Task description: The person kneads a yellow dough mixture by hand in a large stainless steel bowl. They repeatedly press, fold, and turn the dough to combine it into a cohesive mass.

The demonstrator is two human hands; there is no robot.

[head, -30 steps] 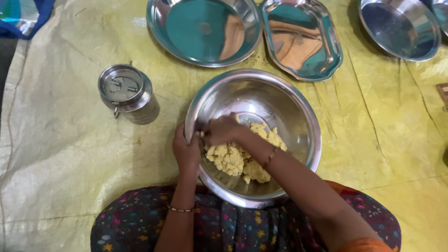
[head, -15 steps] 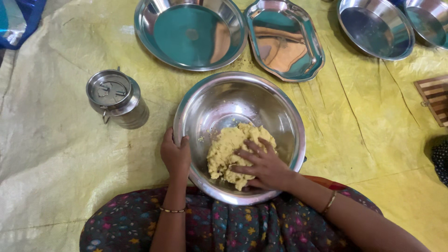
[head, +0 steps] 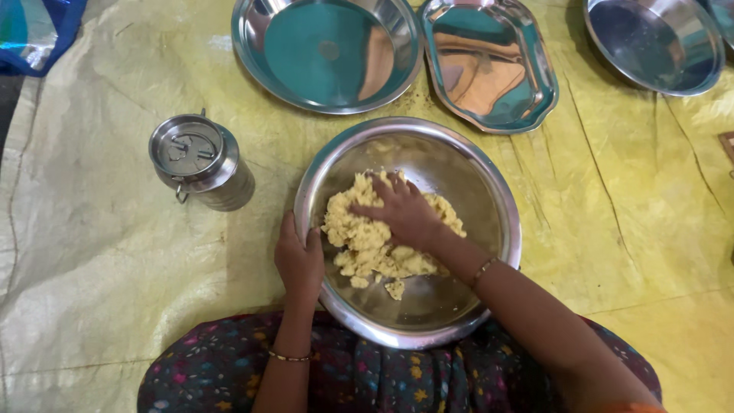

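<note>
A large steel mixing bowl (head: 489, 191) sits on a yellow sheet just in front of my lap. Crumbly pale yellow dough (head: 367, 245) lies in its middle. My right hand (head: 401, 210) presses flat onto the top of the dough, fingers spread and pointing left. My left hand (head: 300, 258) grips the bowl's left rim, thumb inside. Both wrists carry thin bangles.
A small lidded steel can (head: 200, 162) stands left of the bowl. Behind it lie a round steel plate (head: 329, 50), an oblong steel tray (head: 489, 65) and another steel bowl (head: 654, 42) at the far right. A blue bag (head: 34, 30) is at the top left corner.
My right hand moved from the dough's near right side up onto its top, fingers now pointing left. My left hand stayed on the bowl's rim. The view shifted slightly.
</note>
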